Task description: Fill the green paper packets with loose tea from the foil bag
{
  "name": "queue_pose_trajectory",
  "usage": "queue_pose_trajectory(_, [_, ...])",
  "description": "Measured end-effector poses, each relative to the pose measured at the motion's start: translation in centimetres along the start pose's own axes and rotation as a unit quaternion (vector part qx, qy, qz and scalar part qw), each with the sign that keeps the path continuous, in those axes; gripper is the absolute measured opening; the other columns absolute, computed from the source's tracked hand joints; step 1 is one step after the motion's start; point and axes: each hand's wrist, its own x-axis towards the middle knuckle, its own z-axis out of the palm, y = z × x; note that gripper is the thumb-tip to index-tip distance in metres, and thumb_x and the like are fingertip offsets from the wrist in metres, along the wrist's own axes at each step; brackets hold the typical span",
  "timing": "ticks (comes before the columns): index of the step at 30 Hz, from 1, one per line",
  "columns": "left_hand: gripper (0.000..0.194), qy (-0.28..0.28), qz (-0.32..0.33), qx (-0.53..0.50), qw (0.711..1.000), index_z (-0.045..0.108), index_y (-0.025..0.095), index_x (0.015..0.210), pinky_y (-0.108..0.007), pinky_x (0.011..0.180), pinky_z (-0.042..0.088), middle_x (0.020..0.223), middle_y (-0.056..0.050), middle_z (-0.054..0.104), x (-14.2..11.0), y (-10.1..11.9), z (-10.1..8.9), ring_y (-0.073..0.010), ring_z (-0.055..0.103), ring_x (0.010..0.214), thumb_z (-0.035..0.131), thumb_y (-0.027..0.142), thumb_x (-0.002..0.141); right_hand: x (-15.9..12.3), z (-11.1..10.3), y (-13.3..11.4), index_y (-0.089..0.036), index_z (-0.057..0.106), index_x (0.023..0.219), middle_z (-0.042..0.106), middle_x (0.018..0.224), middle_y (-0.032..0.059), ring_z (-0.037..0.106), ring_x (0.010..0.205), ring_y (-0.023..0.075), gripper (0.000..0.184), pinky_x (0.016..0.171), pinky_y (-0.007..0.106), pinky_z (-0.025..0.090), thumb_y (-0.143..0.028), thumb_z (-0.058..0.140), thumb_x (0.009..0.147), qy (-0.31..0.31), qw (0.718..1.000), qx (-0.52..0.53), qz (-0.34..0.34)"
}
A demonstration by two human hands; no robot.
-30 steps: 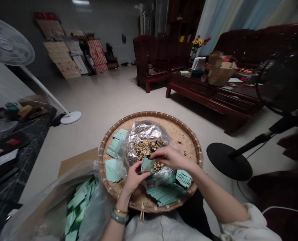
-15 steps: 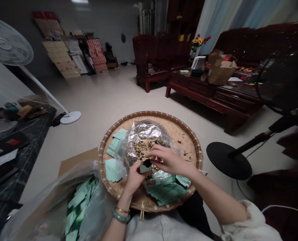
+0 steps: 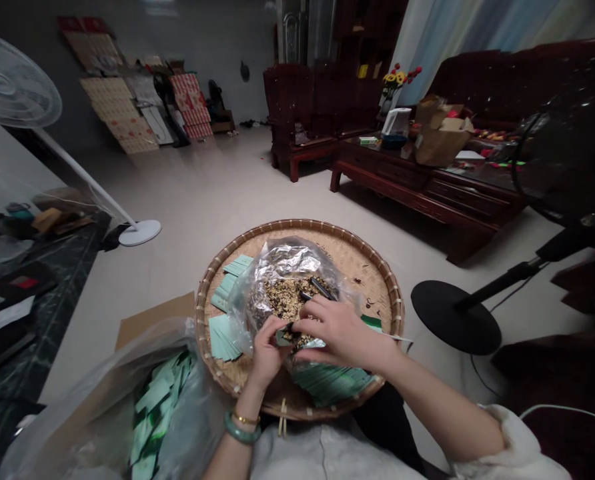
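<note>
My left hand (image 3: 267,343) grips a small pale-green paper packet (image 3: 281,339) by its side, with dark bits at its mouth. The curled fingers of my right hand (image 3: 330,330) meet the packet's mouth; what they pinch is hidden. Both hands are over an open clear plastic bag (image 3: 297,253) of loose, dried tan-and-black mix (image 3: 282,293). Two black, stick-like pieces (image 3: 322,289) lie on the mix. The bag rests on a round woven bamboo tray (image 3: 372,248). Flat green packets (image 3: 332,385) are fanned at the tray's near side, and more packets (image 3: 223,339) lie along its left.
Left of the tray, a large clear bag (image 3: 97,380) holds green packets, beside a cardboard sheet (image 3: 152,319). A white fan (image 3: 140,232) stands at left, a black fan base (image 3: 456,317) at right. A dark wooden table (image 3: 402,177) is beyond.
My right hand has lowered slightly toward the packet, baring more of the black pieces. The packet's open mouth, visible before, is now mostly covered by my fingers. A darker green piece shows at the tray's right.
</note>
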Motion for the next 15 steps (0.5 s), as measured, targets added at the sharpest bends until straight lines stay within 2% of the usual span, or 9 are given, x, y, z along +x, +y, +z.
queue_pose_trajectory(2, [0.023, -0.004, -0.046, -0.006, 0.999, 0.067, 0.016, 0.082, -0.024, 0.063, 0.046, 0.076, -0.002, 0.060, 0.0, 0.1, 0.1, -0.0150, 0.056, 0.072, 0.075, 0.023, 0.061, 0.1, 1.0, 0.8, -0.017, 0.063, 0.089, 0.056, 0.090, 0.0099, 0.047, 0.082, 0.0195, 0.029, 0.066, 0.029, 0.039, -0.040, 0.046, 0.089, 0.009, 1.000, 0.010, 0.024])
queue_pose_trajectory(5, [0.039, -0.035, -0.141, -0.024, 0.989, 0.067, 0.014, 0.091, -0.027, 0.070, 0.048, 0.085, -0.005, 0.066, -0.1, 0.2, 0.2, -0.0179, 0.059, 0.078, 0.078, 0.025, 0.055, 0.1, 1.9, 2.3, -0.016, 0.062, 0.079, 0.055, 0.083, 0.0072, 0.049, 0.077, 0.0161, 0.028, 0.065, 0.026, 0.039, -0.035, 0.046, 0.091, 0.029, 0.993, 0.098, 0.062])
queue_pose_trajectory(9, [0.039, -0.079, -0.232, -0.063, 0.968, 0.068, 0.012, 0.089, -0.027, 0.058, 0.050, 0.077, -0.004, 0.068, -0.3, 0.1, 0.0, -0.0162, 0.059, 0.064, 0.078, 0.025, 0.054, 0.0, 2.0, 3.8, -0.014, 0.057, 0.064, 0.051, 0.076, 0.0027, 0.049, 0.068, 0.0115, 0.035, 0.063, 0.023, 0.038, -0.033, 0.047, 0.091, 0.032, 0.966, 0.225, 0.123])
queue_pose_trajectory(11, [0.036, -0.089, -0.249, -0.070, 0.962, 0.068, 0.012, 0.086, -0.025, 0.052, 0.048, 0.072, -0.003, 0.067, -0.4, 0.0, -0.1, -0.0139, 0.056, 0.057, 0.077, 0.026, 0.055, -0.1, 1.9, 4.1, -0.013, 0.055, 0.059, 0.050, 0.076, 0.0018, 0.048, 0.065, 0.0101, 0.038, 0.060, 0.022, 0.038, -0.034, 0.047, 0.090, 0.020, 0.952, 0.267, 0.152])
queue_pose_trajectory(15, [0.030, -0.107, -0.222, -0.025, 0.969, 0.069, 0.012, 0.083, -0.023, 0.053, 0.046, 0.070, -0.002, 0.065, -0.4, -0.2, 0.0, -0.0137, 0.054, 0.060, 0.076, 0.024, 0.057, 0.1, 2.4, 4.4, -0.013, 0.060, 0.071, 0.052, 0.080, 0.0017, 0.049, 0.069, 0.0116, 0.028, 0.062, 0.023, 0.038, -0.038, 0.056, 0.084, 0.005, 0.946, 0.265, 0.187])
